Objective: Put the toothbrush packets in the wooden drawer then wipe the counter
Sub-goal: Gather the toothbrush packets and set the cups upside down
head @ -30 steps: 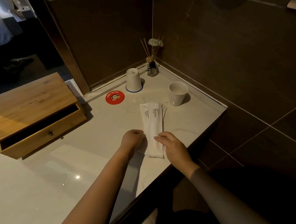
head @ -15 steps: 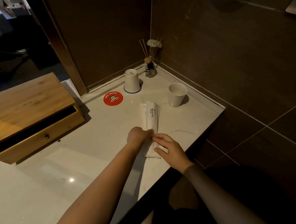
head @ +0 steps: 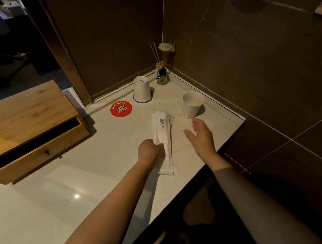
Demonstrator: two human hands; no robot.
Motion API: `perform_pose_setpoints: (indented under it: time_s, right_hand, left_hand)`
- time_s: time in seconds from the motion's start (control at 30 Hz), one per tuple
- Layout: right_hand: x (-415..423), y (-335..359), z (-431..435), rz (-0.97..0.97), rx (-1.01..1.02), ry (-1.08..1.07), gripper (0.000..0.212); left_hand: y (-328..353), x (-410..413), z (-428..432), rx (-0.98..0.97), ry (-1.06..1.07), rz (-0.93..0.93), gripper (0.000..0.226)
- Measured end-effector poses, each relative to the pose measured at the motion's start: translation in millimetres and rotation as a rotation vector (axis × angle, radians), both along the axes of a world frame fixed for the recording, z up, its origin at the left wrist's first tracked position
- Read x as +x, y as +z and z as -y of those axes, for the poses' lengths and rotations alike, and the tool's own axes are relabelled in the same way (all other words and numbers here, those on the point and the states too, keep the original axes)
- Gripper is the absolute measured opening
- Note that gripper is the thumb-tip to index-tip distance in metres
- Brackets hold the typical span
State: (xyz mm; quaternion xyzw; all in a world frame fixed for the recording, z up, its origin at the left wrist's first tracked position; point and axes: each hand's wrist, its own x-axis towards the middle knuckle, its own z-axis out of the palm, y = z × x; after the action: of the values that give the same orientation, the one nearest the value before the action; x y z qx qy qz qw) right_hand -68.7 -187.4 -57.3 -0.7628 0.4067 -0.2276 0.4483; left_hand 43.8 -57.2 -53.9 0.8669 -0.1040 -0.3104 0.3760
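Left hand (head: 150,150): fingers curled shut, pinching the near-left edge of the toothbrush packets (head: 163,140), which lie flat on the worktop (head: 48,204) near its right edge. Right hand (head: 201,136): fingers spread, clear of the packets. Wooden drawer (head: 39,148), left side: partly open, contents not discernible. Upright cup (head: 192,104) appears empty; second cup (head: 142,90) inverted.

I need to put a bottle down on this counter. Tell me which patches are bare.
The widest bare stretch lies on the near left of the counter, in front of the wooden drawer. A smaller patch sits between the drawer and the red coaster. The far corner is crowded: upturned cup, upright cup, reed diffuser, toothbrush packets.
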Motion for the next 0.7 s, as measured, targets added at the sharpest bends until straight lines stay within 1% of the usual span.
perform_pose_setpoints:
  time_s: [0.1,0.27,0.33,0.43,0.53,0.7]
  right_hand:
    - [15,2,39,-0.015,-0.016,-0.068,0.061]
    - [45,-5,75,-0.04,0.073,-0.049,0.085]
    - [53,-11,82,-0.025,0.088,-0.048,0.09]
    - [61,-17,87,-0.037,0.057,-0.068,0.091]
    - [64,-19,91,-0.028,0.039,-0.067,0.088]
    - [67,-17,91,0.02,0.033,0.099,0.083]
  left_hand:
    - [0,1,4,0.009,0.03,-0.011,0.025]
    - [3,0,7,0.053,0.061,0.006,0.018]
    - [6,-2,7,0.061,0.077,-0.002,0.019]
    - [10,-2,2,0.009,0.092,-0.047,0.013]
    - [14,-1,-4,-0.044,0.109,-0.117,0.013]
    - [21,8,-14,-0.112,0.219,-0.213,0.014]
